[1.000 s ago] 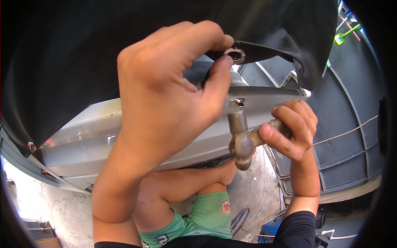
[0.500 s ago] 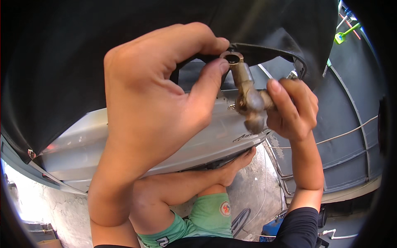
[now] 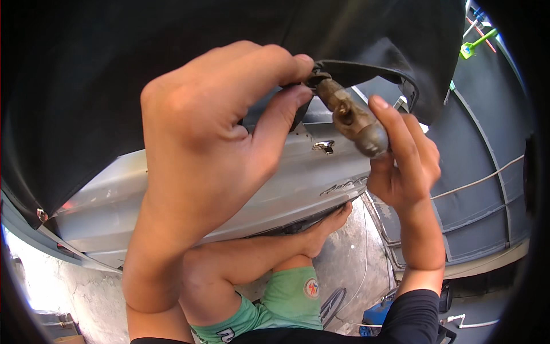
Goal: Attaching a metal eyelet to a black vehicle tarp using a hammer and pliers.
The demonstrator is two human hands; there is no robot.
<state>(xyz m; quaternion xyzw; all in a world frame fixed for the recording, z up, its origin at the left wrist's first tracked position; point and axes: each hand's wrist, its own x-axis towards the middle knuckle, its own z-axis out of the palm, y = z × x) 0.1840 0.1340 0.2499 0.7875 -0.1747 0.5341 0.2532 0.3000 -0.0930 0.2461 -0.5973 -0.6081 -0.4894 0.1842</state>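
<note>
My left hand fills the middle of the view, with thumb and forefinger pinched on the tip of a black metal bracket that sticks out from under a big black panel. My right hand holds a rusty brown hammer, its worn head lying against the bracket's tip just beside my left fingertips. The handle is hidden inside my right palm. Behind both hands runs a silver-grey metal body panel with a small hole in it.
My bent bare leg and green shorts lie below the silver panel, foot against its lower edge. A dark grey ribbed metal wall stands at the right. Concrete floor shows beneath, with a blue object at the bottom right.
My right hand has lifted the hammer from below the silver panel up to the bracket tip. My left hand stayed pinched on the bracket and now sits closer to the camera.
</note>
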